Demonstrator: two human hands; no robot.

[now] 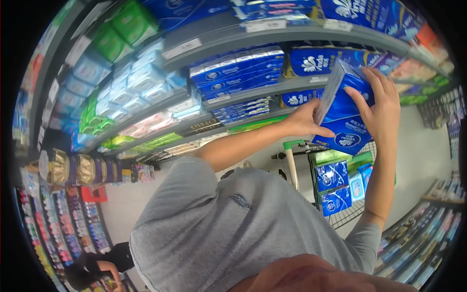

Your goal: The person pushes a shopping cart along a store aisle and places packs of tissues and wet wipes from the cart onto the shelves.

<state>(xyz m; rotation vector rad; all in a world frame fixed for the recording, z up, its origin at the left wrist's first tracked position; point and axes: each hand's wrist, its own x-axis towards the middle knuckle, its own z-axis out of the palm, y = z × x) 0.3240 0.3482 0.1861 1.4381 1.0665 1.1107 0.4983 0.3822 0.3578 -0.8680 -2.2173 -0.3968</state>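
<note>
Between my two hands is a blue tissue pack [346,109] with a white flower logo, tilted above the shopping cart. My left hand [311,120] grips its left edge, with the fingers behind it and the thumb on the lower front. From the right, my right hand [379,97] holds the upper part, thumb across the face and fingers over the top edge. Below the pack, the wire cart [340,217] carries blue packs [335,201], a light blue pack [357,186] and green packs [331,156].
Shelves [209,41] with blue, green and white tissue packs curve across the front and left. The cart's handle [292,165] stands near my body. Another person [104,265] is at the lower left beside a display. More racks [423,238] line the lower right.
</note>
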